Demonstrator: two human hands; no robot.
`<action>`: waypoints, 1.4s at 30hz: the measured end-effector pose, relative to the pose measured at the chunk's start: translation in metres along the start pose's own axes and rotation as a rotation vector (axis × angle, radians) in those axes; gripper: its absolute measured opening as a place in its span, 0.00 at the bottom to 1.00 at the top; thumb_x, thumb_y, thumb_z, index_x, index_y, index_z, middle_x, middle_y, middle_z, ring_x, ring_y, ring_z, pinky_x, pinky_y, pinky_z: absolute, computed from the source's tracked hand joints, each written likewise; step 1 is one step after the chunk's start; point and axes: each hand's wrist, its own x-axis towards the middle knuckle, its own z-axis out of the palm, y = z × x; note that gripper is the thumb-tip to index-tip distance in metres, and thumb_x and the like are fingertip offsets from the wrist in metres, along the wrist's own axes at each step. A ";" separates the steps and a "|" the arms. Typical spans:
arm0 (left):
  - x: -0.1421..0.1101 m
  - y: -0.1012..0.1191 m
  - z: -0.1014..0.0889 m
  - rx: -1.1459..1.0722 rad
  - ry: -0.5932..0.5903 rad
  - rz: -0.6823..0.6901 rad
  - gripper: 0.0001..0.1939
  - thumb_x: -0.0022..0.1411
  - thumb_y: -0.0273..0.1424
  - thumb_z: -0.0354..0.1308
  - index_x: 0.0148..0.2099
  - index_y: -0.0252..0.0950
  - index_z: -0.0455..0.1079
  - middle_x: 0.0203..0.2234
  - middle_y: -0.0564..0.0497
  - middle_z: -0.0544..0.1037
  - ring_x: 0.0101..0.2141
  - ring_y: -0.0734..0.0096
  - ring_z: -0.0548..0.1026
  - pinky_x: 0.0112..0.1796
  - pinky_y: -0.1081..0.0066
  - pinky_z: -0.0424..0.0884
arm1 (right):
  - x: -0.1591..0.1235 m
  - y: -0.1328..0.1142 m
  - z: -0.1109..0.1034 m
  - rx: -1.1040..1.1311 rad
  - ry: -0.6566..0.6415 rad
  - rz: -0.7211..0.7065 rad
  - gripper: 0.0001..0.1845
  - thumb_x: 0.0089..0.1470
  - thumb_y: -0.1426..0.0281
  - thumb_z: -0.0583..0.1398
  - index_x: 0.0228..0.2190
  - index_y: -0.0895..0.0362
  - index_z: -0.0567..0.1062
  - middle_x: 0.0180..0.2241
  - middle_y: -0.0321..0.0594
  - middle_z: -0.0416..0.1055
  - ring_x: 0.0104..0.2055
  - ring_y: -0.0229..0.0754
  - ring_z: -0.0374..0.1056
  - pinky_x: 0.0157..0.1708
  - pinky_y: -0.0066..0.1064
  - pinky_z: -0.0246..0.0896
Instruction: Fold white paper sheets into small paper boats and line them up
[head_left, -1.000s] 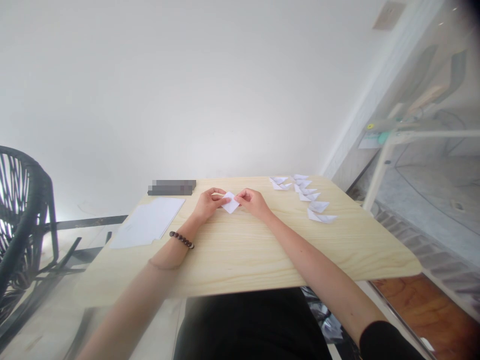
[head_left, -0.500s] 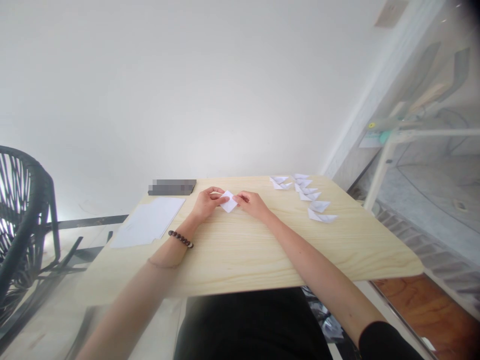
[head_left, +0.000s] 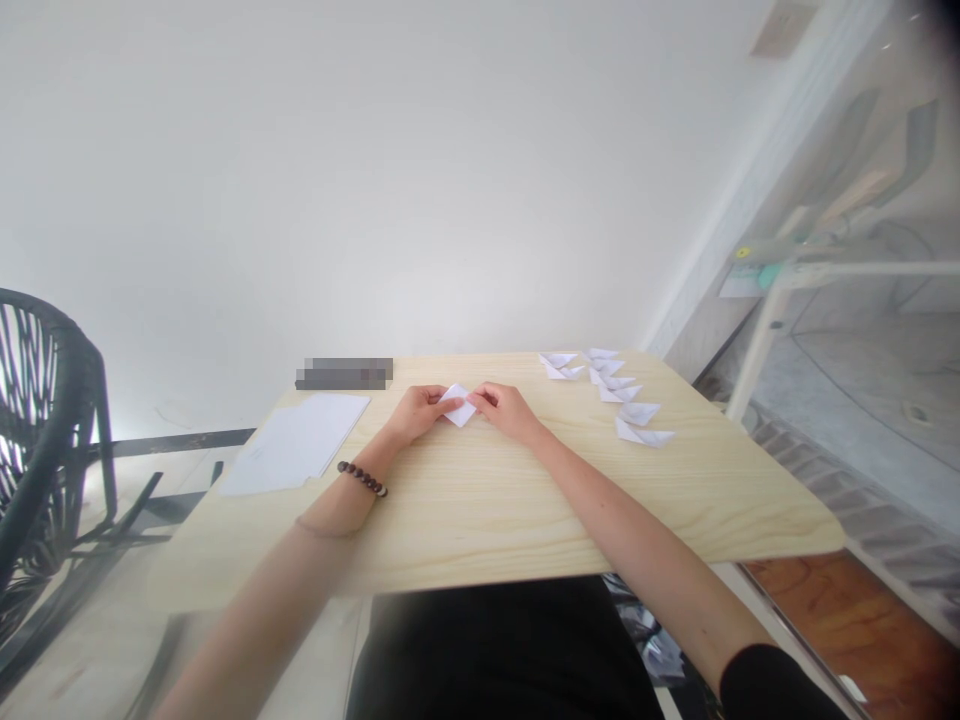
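A small folded piece of white paper [head_left: 458, 408] is held low over the far middle of the light wooden table [head_left: 495, 510]. My left hand [head_left: 418, 411] pinches its left side, and a dark bead bracelet sits on that wrist. My right hand [head_left: 507, 408] pinches its right side with thumb and fingers closed. Both hands rest close together on the tabletop.
Several finished folded paper pieces [head_left: 615, 393] lie in rows at the far right of the table. A stack of white sheets [head_left: 296, 442] lies at the far left, with a dark flat object [head_left: 343, 374] behind it. A black wicker chair [head_left: 41, 430] stands left; a white frame [head_left: 772, 320] stands right.
The paper piece looks smaller and more folded than a second ago. My hands have drawn slightly closer together around it.
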 end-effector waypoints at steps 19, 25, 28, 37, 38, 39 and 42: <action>0.002 -0.007 -0.003 0.084 0.042 0.057 0.19 0.45 0.42 0.57 0.35 0.32 0.70 0.27 0.49 0.74 0.28 0.69 0.70 0.29 0.72 0.64 | -0.001 -0.001 -0.005 0.048 -0.123 0.017 0.15 0.48 0.61 0.52 0.25 0.59 0.69 0.21 0.33 0.65 0.21 0.30 0.57 0.22 0.22 0.51; 0.001 -0.002 -0.003 0.005 -0.018 0.056 0.18 0.45 0.41 0.58 0.34 0.31 0.70 0.27 0.49 0.74 0.27 0.71 0.69 0.29 0.73 0.63 | -0.002 -0.004 -0.005 0.171 -0.162 0.087 0.16 0.47 0.58 0.52 0.24 0.59 0.68 0.20 0.34 0.63 0.21 0.31 0.58 0.21 0.23 0.54; -0.001 0.002 -0.003 -0.039 -0.034 0.057 0.17 0.45 0.40 0.59 0.34 0.32 0.70 0.27 0.50 0.74 0.28 0.72 0.69 0.30 0.73 0.63 | -0.002 -0.005 -0.005 0.210 -0.170 0.111 0.18 0.47 0.57 0.52 0.21 0.60 0.66 0.18 0.33 0.61 0.21 0.32 0.58 0.22 0.23 0.55; -0.004 0.003 -0.003 -0.087 -0.034 0.020 0.19 0.49 0.44 0.54 0.29 0.31 0.71 0.23 0.50 0.73 0.24 0.73 0.66 0.25 0.74 0.60 | 0.000 -0.006 -0.009 0.160 -0.231 0.030 0.18 0.47 0.58 0.52 0.19 0.60 0.66 0.17 0.32 0.60 0.21 0.31 0.56 0.21 0.22 0.52; -0.004 0.003 -0.003 -0.086 -0.033 0.012 0.19 0.48 0.44 0.55 0.29 0.31 0.71 0.23 0.49 0.73 0.24 0.73 0.66 0.25 0.74 0.60 | 0.000 -0.005 -0.009 0.153 -0.236 0.024 0.18 0.48 0.58 0.52 0.19 0.60 0.66 0.17 0.32 0.60 0.21 0.31 0.56 0.21 0.22 0.51; -0.004 0.003 -0.003 -0.080 -0.027 0.008 0.19 0.48 0.44 0.55 0.29 0.31 0.72 0.23 0.49 0.73 0.23 0.73 0.66 0.24 0.74 0.60 | 0.000 -0.005 -0.009 0.149 -0.236 0.017 0.18 0.48 0.58 0.52 0.20 0.60 0.67 0.18 0.32 0.60 0.21 0.31 0.56 0.21 0.22 0.51; -0.004 0.005 -0.003 -0.055 0.003 0.015 0.18 0.47 0.43 0.55 0.29 0.31 0.71 0.21 0.50 0.71 0.22 0.75 0.64 0.22 0.75 0.58 | -0.001 -0.005 -0.009 0.141 -0.224 0.009 0.18 0.48 0.58 0.51 0.20 0.60 0.67 0.17 0.32 0.60 0.21 0.30 0.56 0.21 0.22 0.51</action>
